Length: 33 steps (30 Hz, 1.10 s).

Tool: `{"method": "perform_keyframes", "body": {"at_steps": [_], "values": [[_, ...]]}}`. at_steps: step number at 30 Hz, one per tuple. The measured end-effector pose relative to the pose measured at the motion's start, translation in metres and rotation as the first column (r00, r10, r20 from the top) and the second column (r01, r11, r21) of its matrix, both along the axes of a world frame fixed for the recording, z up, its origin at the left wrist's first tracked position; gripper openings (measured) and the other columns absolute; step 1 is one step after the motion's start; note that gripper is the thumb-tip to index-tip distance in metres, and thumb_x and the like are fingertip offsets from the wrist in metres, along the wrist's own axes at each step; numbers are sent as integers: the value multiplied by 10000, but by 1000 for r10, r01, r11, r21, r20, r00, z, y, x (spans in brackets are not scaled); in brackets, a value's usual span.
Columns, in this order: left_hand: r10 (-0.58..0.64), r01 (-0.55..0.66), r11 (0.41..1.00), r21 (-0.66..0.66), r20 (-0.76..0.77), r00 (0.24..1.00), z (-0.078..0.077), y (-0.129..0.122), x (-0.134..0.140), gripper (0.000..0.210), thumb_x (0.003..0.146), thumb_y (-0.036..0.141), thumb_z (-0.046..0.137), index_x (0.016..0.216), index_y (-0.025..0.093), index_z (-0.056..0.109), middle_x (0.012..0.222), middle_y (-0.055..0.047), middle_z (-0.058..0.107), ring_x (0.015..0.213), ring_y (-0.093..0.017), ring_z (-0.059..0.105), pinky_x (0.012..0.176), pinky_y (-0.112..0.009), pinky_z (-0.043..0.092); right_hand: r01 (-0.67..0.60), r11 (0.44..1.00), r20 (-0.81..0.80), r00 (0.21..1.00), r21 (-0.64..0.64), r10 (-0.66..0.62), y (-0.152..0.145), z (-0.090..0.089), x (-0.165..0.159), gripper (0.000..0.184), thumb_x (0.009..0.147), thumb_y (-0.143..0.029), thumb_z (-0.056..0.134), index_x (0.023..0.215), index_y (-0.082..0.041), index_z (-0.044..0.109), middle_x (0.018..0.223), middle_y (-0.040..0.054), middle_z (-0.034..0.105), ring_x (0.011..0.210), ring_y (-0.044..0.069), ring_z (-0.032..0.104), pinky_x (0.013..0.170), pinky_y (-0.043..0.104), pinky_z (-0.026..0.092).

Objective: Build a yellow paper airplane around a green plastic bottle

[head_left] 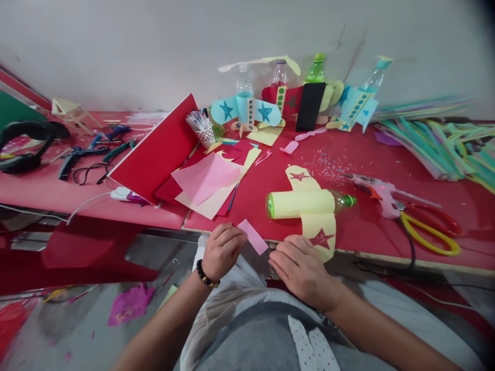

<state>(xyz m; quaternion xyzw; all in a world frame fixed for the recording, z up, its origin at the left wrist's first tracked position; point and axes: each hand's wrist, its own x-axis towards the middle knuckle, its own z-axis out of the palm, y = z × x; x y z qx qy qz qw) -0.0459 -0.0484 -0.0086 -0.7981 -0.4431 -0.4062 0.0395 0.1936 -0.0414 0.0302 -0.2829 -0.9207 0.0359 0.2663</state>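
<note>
My left hand (223, 248), with a beaded bracelet at the wrist, pinches one end of a small pink paper strip (253, 237) at the table's front edge. Just right of the strip's free end is my right hand (297, 265), its fingers curled together; whether anything is inside them is hidden. Beyond that hand lies a bottle airplane (303, 204), a plastic bottle wrapped in pale yellow paper with a green cap. Its paper wings carry dark red stars, and the nearer wing sticks out over the edge, partly behind my right hand.
A glue gun (382, 195) and yellow-and-red-handled scissors (429, 234) lie at right. Pink paper sheets (207, 175) are piled at left, near a pen cup (204, 133). Several bottle airplanes and a black phone (310, 106) stand along the wall. Pliers (75, 157) lie farther left.
</note>
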Motion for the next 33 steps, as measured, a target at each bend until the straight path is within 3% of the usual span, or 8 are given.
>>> {"method": "perform_keyframes", "body": {"at_steps": [13, 16, 19, 22, 26, 33], "values": [[-30, 31, 998, -46, 9, 999, 1, -1, -1, 225, 820, 74, 674, 1008, 196, 659, 951, -51, 724, 895, -189, 606, 870, -362, 537, -32, 996, 114, 993, 86, 22, 9, 0, -25, 178, 896, -123, 506, 756, -172, 603, 755, 56, 572, 788, 210, 444, 719, 383, 365], [-1, 3, 997, -74, 36, 999, 2, -2, -2, 223, 821, 102, 688, 1015, 209, 666, 963, -52, 721, 888, -196, 604, 831, -357, 530, 29, 999, 2, 1000, -41, -29, 12, 9, -24, 180, 901, -136, 529, 741, -169, 605, 740, 53, 569, 780, 199, 451, 719, 366, 380], [59, -50, 995, -87, 106, 993, 10, -1, -2, 182, 822, 133, 705, 978, 225, 682, 948, -49, 718, 870, -196, 601, 798, -350, 515, 52, 966, -206, 973, -255, -107, 19, 23, -17, 153, 905, -168, 558, 762, -170, 613, 764, 49, 588, 790, 184, 485, 741, 346, 409], [46, -22, 991, -129, 190, 981, 23, 3, 2, 127, 839, 145, 691, 932, 232, 698, 903, -42, 716, 864, -194, 592, 792, -348, 501, 54, 876, -301, 927, -479, -222, 25, 42, -3, 162, 888, -191, 593, 727, -194, 603, 730, 18, 583, 778, 170, 519, 729, 318, 423], [-1, 83, 966, -246, 315, 949, 43, 10, 12, 22, 848, 207, 701, 868, 214, 701, 854, -41, 710, 834, -184, 597, 777, -337, 488, 73, 717, -281, 889, -693, -362, 30, 65, 19, 160, 858, -226, 628, 700, -208, 611, 729, -4, 582, 750, 153, 541, 681, 284, 419], [-43, 266, 856, -443, 452, 891, 76, 17, 39, 140, 871, 275, 677, 747, 211, 666, 770, -20, 689, 797, -172, 602, 763, -321, 476, 16, 438, -235, 826, -899, -512, 41, 69, 53, 176, 814, -354, 688, 743, -199, 645, 666, -30, 585, 612, 108, 494, 584, 248, 385]]}}
